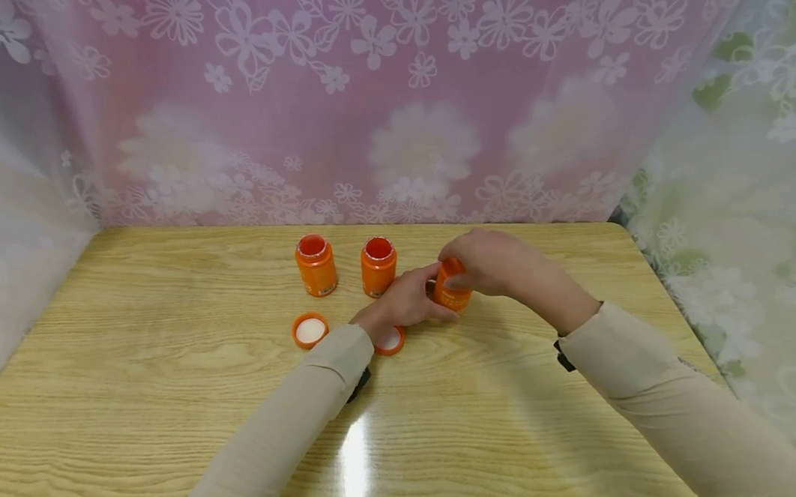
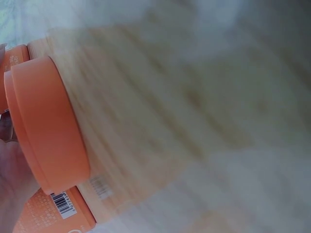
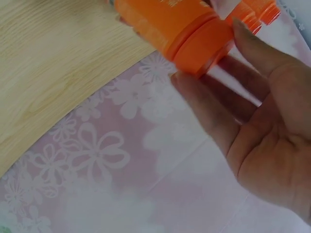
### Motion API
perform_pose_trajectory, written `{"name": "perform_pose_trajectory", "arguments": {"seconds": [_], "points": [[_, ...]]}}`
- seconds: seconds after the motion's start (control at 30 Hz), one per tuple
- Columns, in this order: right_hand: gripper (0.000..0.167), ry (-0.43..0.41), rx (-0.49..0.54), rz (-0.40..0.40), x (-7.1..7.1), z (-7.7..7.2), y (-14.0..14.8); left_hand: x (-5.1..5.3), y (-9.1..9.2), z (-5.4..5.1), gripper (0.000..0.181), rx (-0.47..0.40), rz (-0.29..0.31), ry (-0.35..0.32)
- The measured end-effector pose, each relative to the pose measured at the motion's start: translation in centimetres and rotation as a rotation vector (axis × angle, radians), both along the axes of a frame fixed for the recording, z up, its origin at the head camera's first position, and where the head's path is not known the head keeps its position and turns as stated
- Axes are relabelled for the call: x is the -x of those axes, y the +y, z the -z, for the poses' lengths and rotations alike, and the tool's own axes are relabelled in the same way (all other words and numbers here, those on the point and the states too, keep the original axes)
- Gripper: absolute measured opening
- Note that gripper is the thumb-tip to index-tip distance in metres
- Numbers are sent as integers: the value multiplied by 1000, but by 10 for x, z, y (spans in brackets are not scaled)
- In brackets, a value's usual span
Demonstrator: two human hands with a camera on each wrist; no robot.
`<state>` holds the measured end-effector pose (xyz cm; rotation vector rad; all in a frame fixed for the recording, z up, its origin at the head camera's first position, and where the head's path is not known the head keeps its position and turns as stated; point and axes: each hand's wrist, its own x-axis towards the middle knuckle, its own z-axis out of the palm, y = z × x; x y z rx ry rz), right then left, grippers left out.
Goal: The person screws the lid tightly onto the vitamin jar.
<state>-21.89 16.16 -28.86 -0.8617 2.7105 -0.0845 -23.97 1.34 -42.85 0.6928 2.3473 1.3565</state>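
Note:
An orange bottle (image 1: 454,299) stands upright on the table, with its orange cap (image 3: 204,46) on top in the right wrist view. Around the cap curl the fingers and thumb of my right hand (image 1: 495,262). My left hand (image 1: 410,297) grips the bottle's body from the left, thumb in front. Two more orange bottles, one on the left (image 1: 316,270) and one in the middle (image 1: 377,271), stand uncapped. In front lie two upturned caps with pale insides, a left one (image 1: 310,330) and a right one (image 1: 389,342). My left wrist partly covers the right cap.
The wood-grain table (image 1: 161,386) ends at a pink floral curtain (image 1: 296,123) behind the bottles. A pale floral curtain (image 1: 756,245) hangs along the right side. In the left wrist view, an upturned cap (image 2: 51,126) fills the near left.

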Motion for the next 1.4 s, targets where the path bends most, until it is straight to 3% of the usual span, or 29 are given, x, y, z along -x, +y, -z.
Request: {"name": "perform_pose_trajectory", "arguments": {"seconds": [0.27,0.57,0.73,0.8,0.87,0.97,1.03,1.2,1.4], "points": [[18,68,-31,134,-7,2,-13,0,-1,-1,70,-4,10,17],[37,122,-82,262,-11,8,-18,0,-1,-1,52,3,-6,-3],[58,126,-101,280,-10,6,-8,0,-1,-1,60,53,-26,-5],[62,114,-87,225,-7,0,-1,0,0,-1,68,57,-23,-10],[59,67,-48,115,-4,-6,7,1,1,-1,70,52,-15,-17],[48,-30,38,-78,2,-13,15,0,2,-1,69,45,-12,-23],[42,-109,85,-152,5,-13,18,0,2,-1,67,47,-11,-18],[37,-168,155,-170,9,-3,20,-1,3,-1,71,49,-7,-12],[36,-106,160,-163,10,3,18,-1,0,-3,74,50,-8,-13]]}}
